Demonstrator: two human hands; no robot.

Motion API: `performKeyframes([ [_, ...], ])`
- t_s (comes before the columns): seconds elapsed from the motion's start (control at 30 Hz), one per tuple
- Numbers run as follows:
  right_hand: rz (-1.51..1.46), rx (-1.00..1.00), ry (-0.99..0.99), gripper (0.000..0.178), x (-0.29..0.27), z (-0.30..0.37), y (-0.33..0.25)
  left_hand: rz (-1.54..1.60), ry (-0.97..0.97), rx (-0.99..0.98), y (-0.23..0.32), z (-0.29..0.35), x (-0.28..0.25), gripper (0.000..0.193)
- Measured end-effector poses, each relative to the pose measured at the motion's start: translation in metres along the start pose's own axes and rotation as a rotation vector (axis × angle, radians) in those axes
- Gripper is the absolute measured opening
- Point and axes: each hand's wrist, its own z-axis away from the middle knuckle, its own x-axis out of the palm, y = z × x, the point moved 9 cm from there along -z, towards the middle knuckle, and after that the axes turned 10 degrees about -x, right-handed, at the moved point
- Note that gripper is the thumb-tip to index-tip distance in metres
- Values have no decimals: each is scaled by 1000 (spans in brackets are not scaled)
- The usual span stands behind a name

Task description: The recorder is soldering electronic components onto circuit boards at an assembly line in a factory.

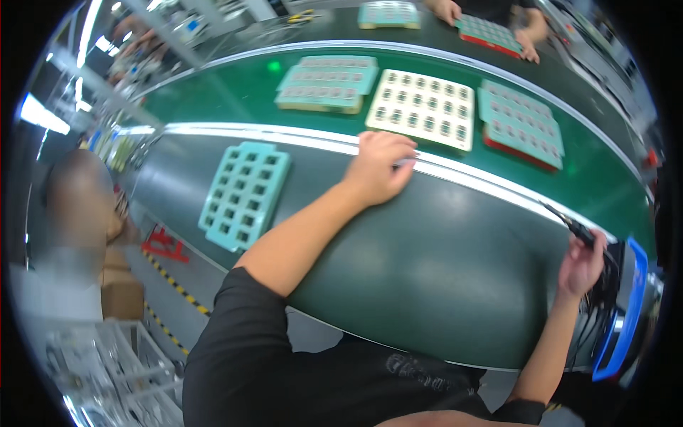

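Observation:
My left hand (380, 167) rests at the metal rail of the bench, its fingers curled, just below a cream tray (421, 107) with rows of small dark parts. Something small and greyish shows near its thumb, too blurred to name. At the right, my right hand (583, 265) grips a slim black tool with a thin pointed tip (567, 217), the tip aimed up and to the left. A teal tray with square pockets (244, 196) lies on the dark bench, left of my left forearm.
On the green conveyor (213, 96) sit a teal-topped tray (327, 84) and a teal tray over a red base (521, 122). A blue bin (633, 306) with black cables (601, 288) stands at right. Across the belt, a co-worker's hands (526, 46) hold another tray (489, 35).

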Motion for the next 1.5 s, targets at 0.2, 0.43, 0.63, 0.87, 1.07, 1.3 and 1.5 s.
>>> performKeyframes([
  [0.2, 36, 20, -75, 27, -7, -3, -6, 96, 8, -21, 0, 1, -4, 10],
  [0.43, 51, 21, -64, 27, -5, -5, 6, 103, 71, -4, -7, 2, -11, 11],
  [0.63, 54, 45, -114, 28, 0, -4, 12, 73, 130, 9, -10, 1, -20, 14],
  [0.87, 42, 37, -77, 27, 0, -5, 16, 86, 126, 27, -14, 1, -21, 14],
  [1.07, 49, 35, -81, 30, -2, -5, 20, 92, 121, 11, -21, 2, -25, 14],
  [1.3, 86, 28, -89, 27, 4, -2, 25, 90, 120, 10, -27, 5, -32, 15],
  [1.5, 52, 3, -75, 24, 1, -3, 18, 72, 73, 15, -30, -5, -15, 18],
])
